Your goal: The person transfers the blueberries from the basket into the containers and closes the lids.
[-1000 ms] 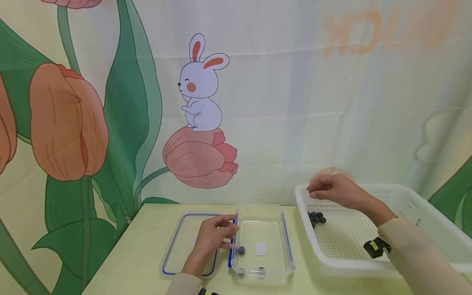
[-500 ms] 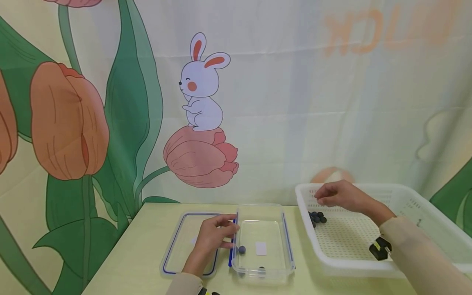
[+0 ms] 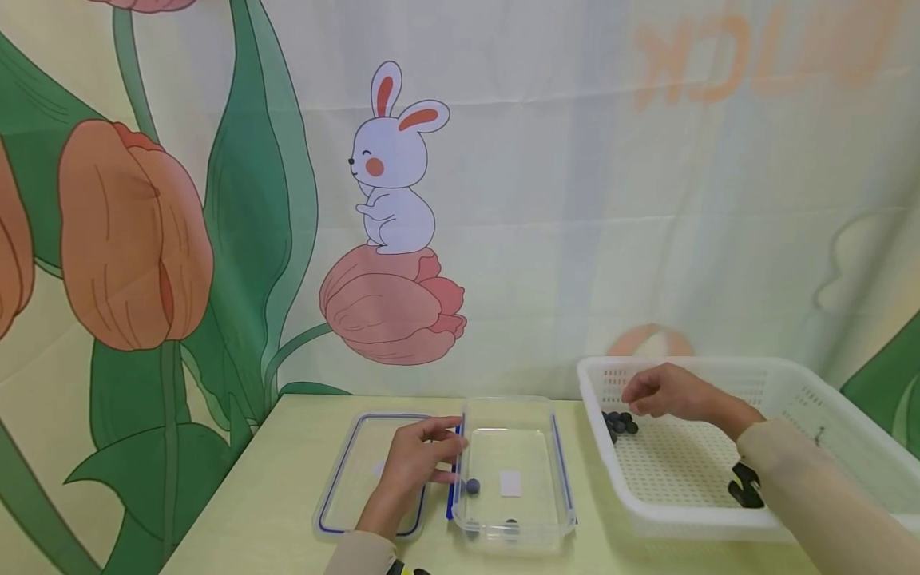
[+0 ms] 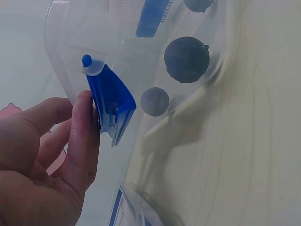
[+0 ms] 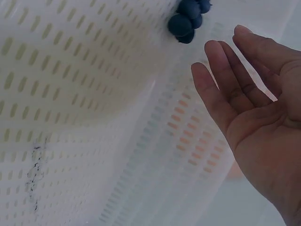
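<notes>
My left hand holds the left wall of a clear plastic food container, its fingertips at the rim beside a blue latch. A few blueberries lie inside; one blueberry is near the left wall. Over the back left of a white perforated basket hovers my right hand. Its fingers are loosely bent and apart, with nothing seen between them in the right wrist view. A cluster of blueberries sits in the basket's left corner, just beside those fingertips.
A clear lid with a blue seal lies left of the container, partly behind my left forearm. The pale yellow table ends at a printed curtain with a rabbit and tulips. The basket's raised walls surround my right hand.
My right hand has moved down and slightly right, from above the basket's back left rim to over its inside. The left hand and the container stay in place.
</notes>
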Action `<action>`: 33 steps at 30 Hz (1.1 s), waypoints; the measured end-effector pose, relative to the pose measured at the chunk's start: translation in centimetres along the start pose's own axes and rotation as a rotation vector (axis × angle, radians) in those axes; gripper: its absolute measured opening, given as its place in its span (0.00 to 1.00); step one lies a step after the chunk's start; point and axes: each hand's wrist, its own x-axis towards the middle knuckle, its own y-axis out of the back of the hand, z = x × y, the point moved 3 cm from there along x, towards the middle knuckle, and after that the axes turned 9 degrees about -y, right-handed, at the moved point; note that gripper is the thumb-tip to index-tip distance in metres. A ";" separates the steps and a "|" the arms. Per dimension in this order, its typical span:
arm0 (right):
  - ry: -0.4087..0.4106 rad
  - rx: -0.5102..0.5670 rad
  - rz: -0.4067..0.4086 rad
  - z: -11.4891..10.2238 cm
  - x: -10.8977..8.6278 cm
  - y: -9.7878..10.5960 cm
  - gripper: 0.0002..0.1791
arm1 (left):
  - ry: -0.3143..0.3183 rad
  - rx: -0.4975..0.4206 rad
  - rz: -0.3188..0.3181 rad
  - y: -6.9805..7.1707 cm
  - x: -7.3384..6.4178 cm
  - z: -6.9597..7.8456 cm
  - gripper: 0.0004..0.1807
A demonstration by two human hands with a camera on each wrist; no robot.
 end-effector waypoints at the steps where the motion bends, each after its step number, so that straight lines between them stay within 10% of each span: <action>1: -0.002 -0.003 -0.007 0.2 0.1 -0.1 0.08 | 0.003 -0.001 0.001 0.0 0.0 0.0 0.21; 33: -0.056 -0.165 -0.097 1.6 1.1 -1.5 0.04 | -0.001 -0.012 -0.002 0.0 0.2 -0.2 0.21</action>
